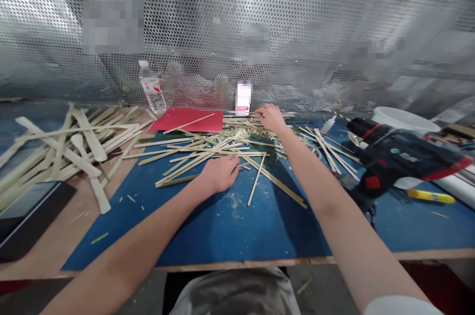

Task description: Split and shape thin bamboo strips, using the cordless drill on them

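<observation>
Thin bamboo strips lie in a loose, crossing pile on a blue mat. My left hand rests at the near side of this pile, its fingers curled in among the strip ends. What those fingers hold, if anything, is hidden. Farther back, my right hand reaches over fine bamboo shavings, just right of an upright lit phone. Its fingers are bent together and point left; I cannot make out what is in them. One short strip lies apart, right of my left hand.
Wider bamboo pieces heap up at left, near a dark phone-like device. A water bottle stands behind a red folder. At right are a cordless drill, a yellow cutter and a white tub. Perforated metal closes the back.
</observation>
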`<action>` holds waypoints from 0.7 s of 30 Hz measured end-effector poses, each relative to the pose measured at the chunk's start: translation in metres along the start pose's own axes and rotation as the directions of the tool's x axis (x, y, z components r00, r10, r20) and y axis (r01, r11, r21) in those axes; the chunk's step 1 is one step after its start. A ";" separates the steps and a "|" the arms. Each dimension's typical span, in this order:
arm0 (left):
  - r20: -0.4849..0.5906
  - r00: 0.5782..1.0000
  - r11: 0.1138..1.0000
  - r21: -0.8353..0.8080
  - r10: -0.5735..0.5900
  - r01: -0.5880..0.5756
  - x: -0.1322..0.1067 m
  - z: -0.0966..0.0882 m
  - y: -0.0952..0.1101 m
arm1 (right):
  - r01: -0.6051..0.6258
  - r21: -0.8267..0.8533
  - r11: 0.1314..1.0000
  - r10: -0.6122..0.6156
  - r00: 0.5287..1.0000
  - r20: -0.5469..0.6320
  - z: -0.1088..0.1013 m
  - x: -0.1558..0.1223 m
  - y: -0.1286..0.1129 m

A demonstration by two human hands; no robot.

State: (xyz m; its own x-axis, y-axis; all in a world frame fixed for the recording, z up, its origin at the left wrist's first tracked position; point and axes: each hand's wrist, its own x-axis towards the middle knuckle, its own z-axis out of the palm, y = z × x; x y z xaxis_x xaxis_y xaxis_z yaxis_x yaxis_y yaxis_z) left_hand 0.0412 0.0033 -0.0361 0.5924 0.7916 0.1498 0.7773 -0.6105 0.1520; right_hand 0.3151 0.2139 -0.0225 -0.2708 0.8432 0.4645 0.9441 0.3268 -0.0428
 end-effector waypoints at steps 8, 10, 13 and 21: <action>0.000 1.000 1.000 0.020 0.003 -0.003 -0.001 -0.002 0.001 | -0.032 -0.029 0.999 0.034 0.997 0.062 0.012 0.007 -0.009; 0.002 1.000 1.000 0.025 0.003 -0.003 -0.001 -0.002 0.002 | -0.065 -0.031 0.997 0.067 0.995 0.068 0.014 0.009 -0.010; 0.007 1.000 1.000 0.030 0.001 -0.001 -0.001 -0.002 0.003 | -0.092 -0.021 0.996 0.094 0.983 0.160 0.019 0.013 -0.009; 0.014 1.000 0.999 0.037 -0.011 0.011 -0.002 -0.003 0.003 | -0.097 0.030 0.995 0.082 0.941 0.329 0.027 0.018 -0.003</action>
State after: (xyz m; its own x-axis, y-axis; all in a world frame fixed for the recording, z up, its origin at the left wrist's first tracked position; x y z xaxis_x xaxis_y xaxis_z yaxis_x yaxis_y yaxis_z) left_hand 0.0418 -0.0003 -0.0334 0.5865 0.7987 0.1346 0.7909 -0.6006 0.1175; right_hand 0.3020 0.2392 -0.0382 -0.2395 0.9604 0.1425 0.9599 0.2563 -0.1139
